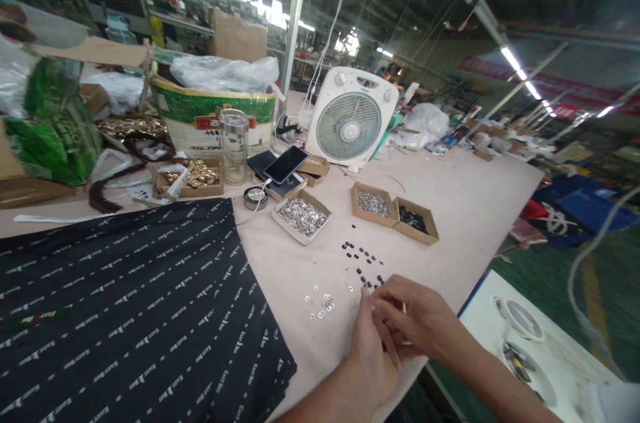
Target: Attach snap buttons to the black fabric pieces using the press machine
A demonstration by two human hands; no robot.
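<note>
My left hand [373, 353] is low over the table's near edge, its fingers curled and its thumb pointing up. Against it my right hand [420, 316] is closed, fingertips pinched together at the left fingers. Whatever lies between them is small and mostly hidden; a dark speck shows in the left hand. Just beyond the fingertips, several small round black snap caps [359, 271] are scattered on the pinkish table [325, 263]. To the left, several silver ring-like snap pieces [329, 304] lie in a loose group.
Behind stand an open box of silver pieces [301, 216], another box of small metal parts [373, 203] and a box of black parts [416, 220]. Dark printed fabric [150, 316] covers the left. A box fan [353, 118], phone [286, 164] and glass jar [234, 146] stand farther back.
</note>
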